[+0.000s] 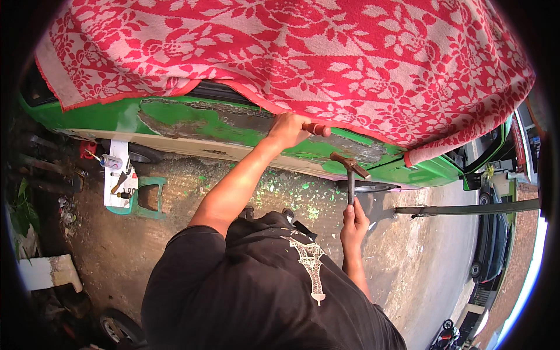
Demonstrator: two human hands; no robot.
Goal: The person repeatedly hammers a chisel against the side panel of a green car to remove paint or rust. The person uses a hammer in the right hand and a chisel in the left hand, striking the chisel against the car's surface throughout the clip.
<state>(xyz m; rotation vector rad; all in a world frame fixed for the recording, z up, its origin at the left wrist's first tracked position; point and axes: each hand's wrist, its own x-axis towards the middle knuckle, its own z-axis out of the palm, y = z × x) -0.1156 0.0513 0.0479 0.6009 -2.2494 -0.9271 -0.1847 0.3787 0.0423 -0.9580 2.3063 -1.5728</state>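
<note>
My left hand (287, 129) is closed around a tool with a reddish-brown cylindrical handle (319, 129), held against the green car body (186, 116) just below the hem of a red-and-white floral cloth (379, 52). The tool's working end is hidden. Lower to the right, my right hand (353, 227) grips a hammer (350, 182) upright, its metal head raised near the car's side. The green paint around both hands is flaked, with bare grey and rusty patches.
A teal stool (151, 208) at left carries a board with a can and tools. Paint chips (309, 204) litter the ground. A dark pole (466, 209) crosses at right, near a parked car (490, 233). A tyre (116, 324) and clutter (52, 268) lie at lower left.
</note>
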